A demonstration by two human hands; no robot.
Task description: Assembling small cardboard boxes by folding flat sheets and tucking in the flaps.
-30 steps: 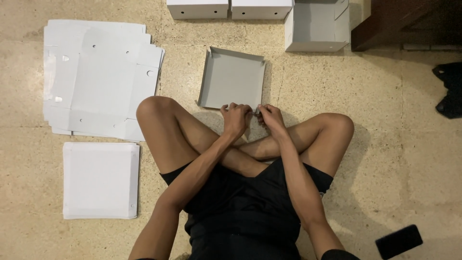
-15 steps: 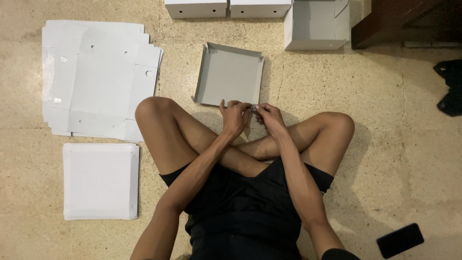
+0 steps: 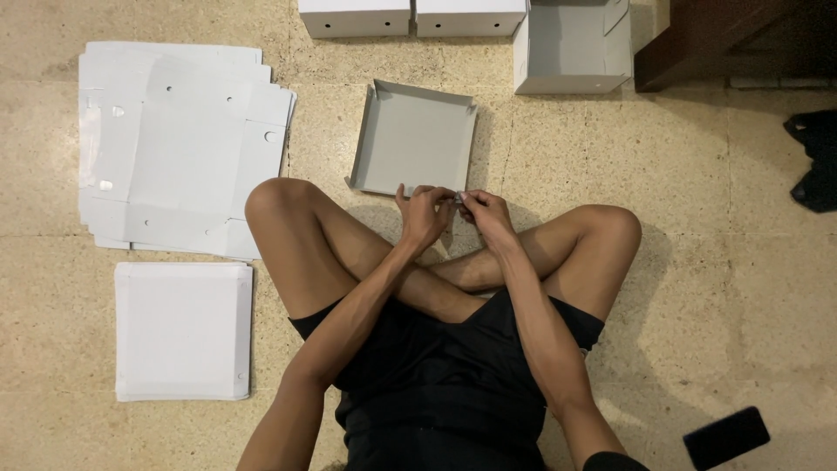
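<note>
Here is the person sitting cross-legged on the speckled stone floor (image 3: pixel 715 288), both hands up at the near edge of a shallow grey cardboard tray (image 3: pixel 411 135). The left hand (image 3: pixel 423 214) is curled over the tray's near wall, fingers bent and thumb up against the card. The right hand (image 3: pixel 486 212) sits just beside it, fingertips pinched together at the tray's near right corner. Between the two hands there is something small and pale, too tiny to make out, so whether they are nipping a flap of the tray or something separate, I cannot tell. The tray itself lies open side up on the floor, just beyond the crossed shins, its far walls standing, its near wall under the hands.

Left of the tray lies a spread stack of flat white box blanks (image 3: pixel 174 148), unfolded, punched with small holes. Nearer the person than that stack, still left of the tray, is a squared pile of white folded lids (image 3: pixel 183 331). Beyond the tray stand two closed white boxes (image 3: pixel 410 17) side by side, and to the right of them an open white box (image 3: pixel 571 48). Well off to the right of the tray, down by the person's right elbow, lies a dark phone (image 3: pixel 725 438)
</note>
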